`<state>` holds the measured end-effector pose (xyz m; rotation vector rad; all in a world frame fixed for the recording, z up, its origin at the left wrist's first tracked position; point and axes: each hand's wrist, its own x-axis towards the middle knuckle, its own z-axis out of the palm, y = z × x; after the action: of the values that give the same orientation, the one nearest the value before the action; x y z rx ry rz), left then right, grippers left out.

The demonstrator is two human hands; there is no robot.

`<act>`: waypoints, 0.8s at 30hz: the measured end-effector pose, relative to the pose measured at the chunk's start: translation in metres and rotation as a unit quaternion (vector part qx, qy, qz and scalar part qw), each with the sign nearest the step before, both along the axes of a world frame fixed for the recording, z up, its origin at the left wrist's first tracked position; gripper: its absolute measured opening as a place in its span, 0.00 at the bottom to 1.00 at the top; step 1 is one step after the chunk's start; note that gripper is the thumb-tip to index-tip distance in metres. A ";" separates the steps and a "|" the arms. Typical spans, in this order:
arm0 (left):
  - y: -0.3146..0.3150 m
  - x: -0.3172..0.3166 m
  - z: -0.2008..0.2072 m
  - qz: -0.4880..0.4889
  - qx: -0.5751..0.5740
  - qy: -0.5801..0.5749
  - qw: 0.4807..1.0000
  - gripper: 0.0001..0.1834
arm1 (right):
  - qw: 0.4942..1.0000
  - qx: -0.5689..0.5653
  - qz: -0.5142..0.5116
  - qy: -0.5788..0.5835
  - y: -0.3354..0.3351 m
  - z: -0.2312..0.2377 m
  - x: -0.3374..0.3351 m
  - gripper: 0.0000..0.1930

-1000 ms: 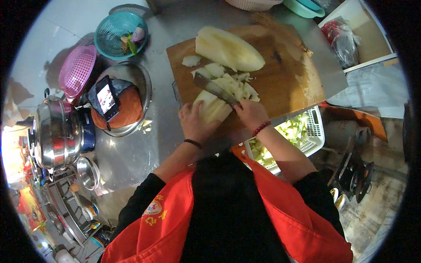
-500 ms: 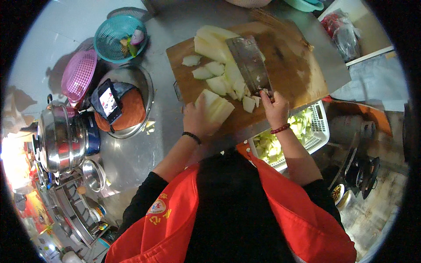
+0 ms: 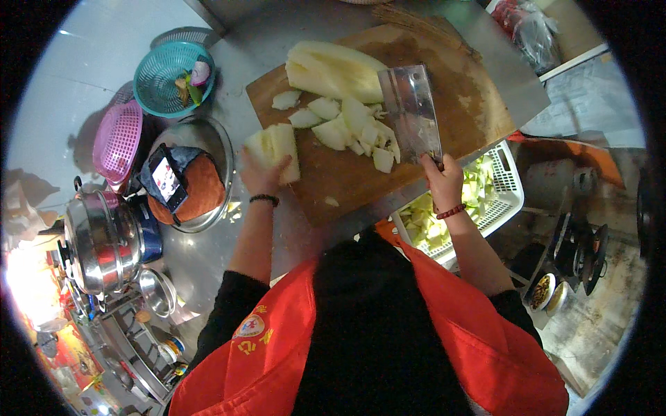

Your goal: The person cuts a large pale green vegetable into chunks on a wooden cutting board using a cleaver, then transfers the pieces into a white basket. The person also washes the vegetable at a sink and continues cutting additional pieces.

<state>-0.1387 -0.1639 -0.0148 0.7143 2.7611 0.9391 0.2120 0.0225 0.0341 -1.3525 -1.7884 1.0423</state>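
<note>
My left hand point(image 3: 261, 175) grips a thick chunk of pale, peeled gourd point(image 3: 272, 149) at the left edge of the wooden cutting board point(image 3: 454, 93). The fingers lie around its lower side. My right hand point(image 3: 444, 182) is closed on the handle of a cleaver point(image 3: 412, 111). Its broad blade points away from me, beside the cut pieces. A larger length of gourd point(image 3: 333, 69) lies at the far side of the board, its right end against the blade. Several smaller gourd pieces point(image 3: 334, 132) are scattered across the middle.
Below the board's right side stands a white basket point(image 3: 512, 186) of cut pale-green pieces. To the left are a teal colander point(image 3: 149, 73), a pink colander point(image 3: 118, 142), a phone point(image 3: 166, 178) propped on a cloth-topped round lid, and a steel pot point(image 3: 94, 243).
My left hand has carried the gourd chunk leftward to the board's edge. The cleaver has shifted off the large gourd length and its blade has turned. The view has also shifted slightly.
</note>
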 end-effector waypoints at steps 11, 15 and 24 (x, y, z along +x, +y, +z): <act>0.079 0.008 0.047 -0.153 0.126 0.314 0.928 0.45 | 0.999 -0.034 -0.023 0.015 -0.006 0.003 0.011 0.15; 0.134 0.052 0.065 -0.489 0.156 0.090 0.854 0.31 | 0.998 -0.047 -0.026 0.019 -0.007 -0.001 0.012 0.14; 0.150 0.057 0.066 -0.499 -0.061 0.111 0.857 0.35 | 0.995 -0.096 -0.016 0.018 -0.022 0.004 0.017 0.11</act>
<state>-0.0817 -0.0136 0.0513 2.0119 2.0202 0.4392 0.2287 0.0003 0.0378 -1.4607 -1.6701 1.2386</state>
